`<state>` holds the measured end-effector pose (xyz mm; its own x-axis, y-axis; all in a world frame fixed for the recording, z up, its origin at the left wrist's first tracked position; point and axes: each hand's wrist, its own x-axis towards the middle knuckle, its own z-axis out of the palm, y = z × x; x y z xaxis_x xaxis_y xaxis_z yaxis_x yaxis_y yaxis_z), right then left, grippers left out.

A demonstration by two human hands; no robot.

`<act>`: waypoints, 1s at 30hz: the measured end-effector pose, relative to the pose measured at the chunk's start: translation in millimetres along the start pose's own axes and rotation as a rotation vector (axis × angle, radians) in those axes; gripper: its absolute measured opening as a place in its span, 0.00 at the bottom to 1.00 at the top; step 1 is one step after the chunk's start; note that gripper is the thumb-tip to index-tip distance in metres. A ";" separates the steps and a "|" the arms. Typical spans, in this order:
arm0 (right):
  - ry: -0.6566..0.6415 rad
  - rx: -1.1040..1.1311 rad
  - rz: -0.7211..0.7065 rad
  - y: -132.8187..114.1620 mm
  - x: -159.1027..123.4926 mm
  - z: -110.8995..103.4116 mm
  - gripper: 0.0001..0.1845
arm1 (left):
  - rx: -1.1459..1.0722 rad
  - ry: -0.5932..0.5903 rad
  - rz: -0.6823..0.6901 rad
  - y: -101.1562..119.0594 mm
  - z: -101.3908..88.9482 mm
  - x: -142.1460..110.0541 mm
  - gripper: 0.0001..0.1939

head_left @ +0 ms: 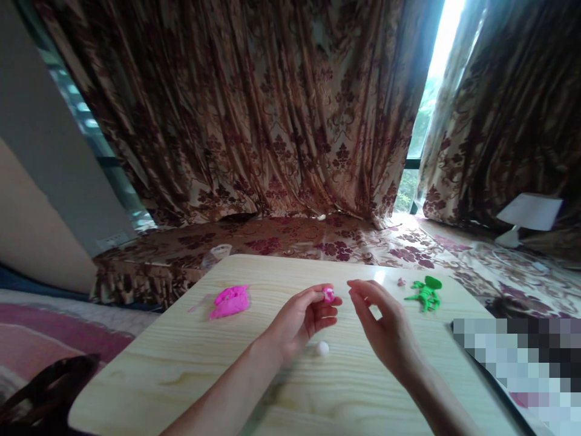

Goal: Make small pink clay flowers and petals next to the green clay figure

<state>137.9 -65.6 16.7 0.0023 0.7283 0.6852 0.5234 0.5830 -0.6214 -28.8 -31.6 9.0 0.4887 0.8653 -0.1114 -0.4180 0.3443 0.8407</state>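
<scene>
My left hand (302, 318) is above the middle of the table, pinching a small pink-and-white lump that looks like modelling clay (329, 294) between thumb and forefinger. Its other fingers curl loosely below. A short gap to the right, my right hand (384, 318) has its thumb and fingertips drawn close in a pinch; anything between them is too small to make out. On the tabletop just below my left hand lies a white ball (322, 348).
A bright pink clay-like mass on clear plastic (231, 301) lies at left. To the right are a green figure-like piece (426, 295) and a small pinkish lump (402, 281). The wooden table (181, 375) has rounded corners. A clear cup (218, 254) and a white lamp (529, 213) stand beyond it.
</scene>
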 end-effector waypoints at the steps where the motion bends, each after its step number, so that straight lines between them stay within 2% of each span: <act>1: 0.019 0.013 0.012 -3.2 -6.3 2.6 0.11 | -0.056 -0.005 0.007 -1.4 1.8 -5.2 0.16; 5: 0.198 0.079 0.076 -7.2 -38.0 22.3 0.08 | -0.230 0.025 0.058 -19.5 1.8 -24.9 0.15; 8: 0.278 0.120 0.093 -9.1 -57.2 38.5 0.08 | -0.251 0.079 0.148 -36.0 -5.8 -37.2 0.14; 12: 0.258 0.135 0.038 -20.9 -71.9 55.5 0.08 | -0.177 0.152 0.272 -48.8 -14.0 -54.5 0.14; 18: 0.215 -0.013 -0.034 -37.2 -84.9 66.1 0.07 | -0.006 0.240 0.386 -56.4 -11.6 -75.9 0.17; 26: 0.152 -0.055 -0.052 -38.3 -87.4 65.7 0.06 | 0.076 0.252 0.436 -64.1 -17.0 -77.2 0.17; 30: 0.166 -0.081 -0.049 -36.9 -87.2 67.0 0.06 | 0.158 0.271 0.450 -64.2 -17.9 -76.3 0.17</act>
<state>61.3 -126.5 -45.6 0.1121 0.6266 0.7713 0.5934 0.5804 -0.5577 -52.9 -113.2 -45.9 0.0649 0.9846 0.1623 -0.4102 -0.1219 0.9038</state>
